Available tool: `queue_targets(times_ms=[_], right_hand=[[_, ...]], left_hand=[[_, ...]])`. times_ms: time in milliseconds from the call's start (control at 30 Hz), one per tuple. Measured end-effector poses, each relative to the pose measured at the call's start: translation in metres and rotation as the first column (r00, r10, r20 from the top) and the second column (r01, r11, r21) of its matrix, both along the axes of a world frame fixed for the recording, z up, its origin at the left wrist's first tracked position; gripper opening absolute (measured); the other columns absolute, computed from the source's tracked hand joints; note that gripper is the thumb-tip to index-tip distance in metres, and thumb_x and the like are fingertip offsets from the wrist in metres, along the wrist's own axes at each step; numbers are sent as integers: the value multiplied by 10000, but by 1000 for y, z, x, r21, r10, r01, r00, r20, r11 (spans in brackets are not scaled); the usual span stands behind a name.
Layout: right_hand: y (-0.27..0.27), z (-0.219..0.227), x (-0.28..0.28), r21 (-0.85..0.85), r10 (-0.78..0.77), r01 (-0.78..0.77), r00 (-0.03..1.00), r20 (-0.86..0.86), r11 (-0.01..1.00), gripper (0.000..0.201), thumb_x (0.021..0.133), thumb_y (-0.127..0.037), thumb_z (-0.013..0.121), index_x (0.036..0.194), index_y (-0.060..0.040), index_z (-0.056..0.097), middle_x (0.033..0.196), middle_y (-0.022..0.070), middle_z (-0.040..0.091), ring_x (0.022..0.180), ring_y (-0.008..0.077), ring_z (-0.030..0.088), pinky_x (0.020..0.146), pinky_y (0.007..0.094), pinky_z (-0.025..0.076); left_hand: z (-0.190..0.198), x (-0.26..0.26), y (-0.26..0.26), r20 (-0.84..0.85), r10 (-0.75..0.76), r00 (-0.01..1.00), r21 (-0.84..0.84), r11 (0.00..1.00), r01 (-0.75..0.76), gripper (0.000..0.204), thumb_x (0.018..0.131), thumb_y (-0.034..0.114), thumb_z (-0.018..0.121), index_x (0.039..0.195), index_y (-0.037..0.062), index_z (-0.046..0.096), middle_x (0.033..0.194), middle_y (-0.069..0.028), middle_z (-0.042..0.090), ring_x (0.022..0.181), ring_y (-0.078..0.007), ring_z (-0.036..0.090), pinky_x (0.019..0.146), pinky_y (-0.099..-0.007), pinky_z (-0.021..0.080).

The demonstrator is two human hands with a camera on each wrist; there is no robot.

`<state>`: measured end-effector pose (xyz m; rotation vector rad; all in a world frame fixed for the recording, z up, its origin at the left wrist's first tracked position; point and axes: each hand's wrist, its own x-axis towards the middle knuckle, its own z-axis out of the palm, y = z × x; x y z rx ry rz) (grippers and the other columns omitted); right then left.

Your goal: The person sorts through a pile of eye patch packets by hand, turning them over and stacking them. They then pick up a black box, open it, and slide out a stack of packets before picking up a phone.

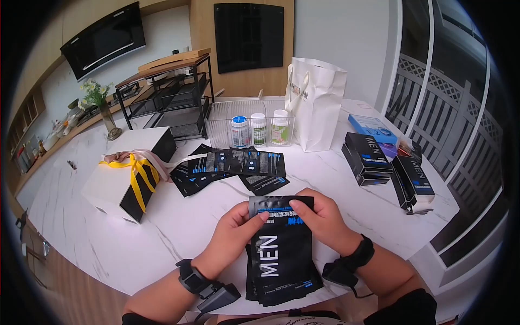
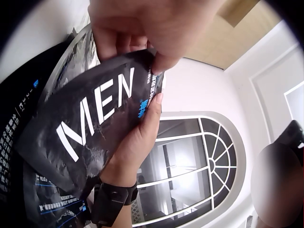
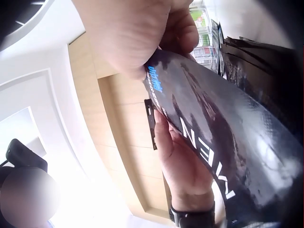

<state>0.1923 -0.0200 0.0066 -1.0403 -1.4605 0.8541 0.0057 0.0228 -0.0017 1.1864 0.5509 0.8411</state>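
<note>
Both hands grip the top end of a black sachet (image 1: 290,252) with "MEN" in large white letters and blue print near its upper edge. My left hand (image 1: 235,232) pinches the left side, thumb flat on the front. On the right side, my right hand (image 1: 323,219) does likewise, its thumb near the top edge. The fingers behind the sachet are mostly hidden in the head view. More black sachets (image 1: 251,284) show underneath at the lower edges. In the left wrist view the sachet (image 2: 102,109) slants, its printed face wrinkled.
Beyond the hands lies a spread of black sachets (image 1: 227,165). Behind stand a clear bin (image 1: 216,127) with 3 bottles and a white paper bag (image 1: 317,108). Black boxes (image 1: 365,157) sit right; a white box (image 1: 111,181) with yellow ribbon (image 1: 135,170) sits left.
</note>
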Motion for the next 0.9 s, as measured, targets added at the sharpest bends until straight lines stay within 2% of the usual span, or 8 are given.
queue_targets(times_ms=[67,167,367,533,633,700,767,900], right_hand=[[-4,1,2,46,26,-33,989,145,998,141,885,-127,514,876,10,548,772,4,534,712,56,477,650,195,390],[-5,2,1,96,-6,-13,981,194,995,134,876,-119,526,870,12,548,766,16,535,703,66,480,648,199,389],[-1,3,1,64,-27,20,993,117,998,128,879,-124,524,871,2,542,751,6,526,696,51,465,631,199,391],[-9,1,4,95,24,-50,966,259,994,161,870,-144,542,932,4,542,771,46,579,690,81,520,632,214,420],[-5,4,2,139,-64,35,975,212,990,170,876,-155,535,939,2,542,776,43,580,689,75,514,640,209,416],[-3,2,2,82,-44,30,984,173,996,177,882,-166,528,939,0,546,785,34,581,693,67,506,647,202,411],[-4,5,-1,76,-13,5,994,108,997,160,889,-151,516,864,6,525,762,3,503,695,54,451,633,197,380],[-8,2,3,79,27,-37,992,122,996,164,885,-156,525,856,6,524,769,4,496,702,52,447,635,196,378]], left_hand=[[-1,-1,3,-6,-14,1000,31,999,14,177,872,105,543,1013,-2,535,895,-11,607,795,-40,544,709,-184,438],[-2,-2,3,-8,-19,1000,69,997,20,177,868,108,550,1006,-2,539,892,-10,608,781,-36,541,691,-182,439],[1,-1,-5,-12,-16,1000,93,996,17,164,865,96,554,998,1,542,863,-2,606,749,-31,534,643,-175,436],[-5,0,3,9,-7,1000,90,996,6,165,862,94,557,996,-2,541,869,-8,606,756,-34,533,675,-178,436],[-2,0,0,19,-7,1000,109,994,5,169,861,99,559,996,-1,541,868,-8,605,757,-36,533,681,-180,436],[0,0,-4,32,-7,999,122,992,3,171,861,102,561,997,0,542,867,-8,604,756,-36,533,681,-181,436],[0,0,-6,76,19,997,164,986,-31,169,861,105,561,994,2,542,863,-4,601,749,-32,531,677,-178,436],[-4,0,0,57,4,998,151,988,-13,143,859,101,553,977,19,555,860,-7,607,762,-45,541,714,-193,437]])
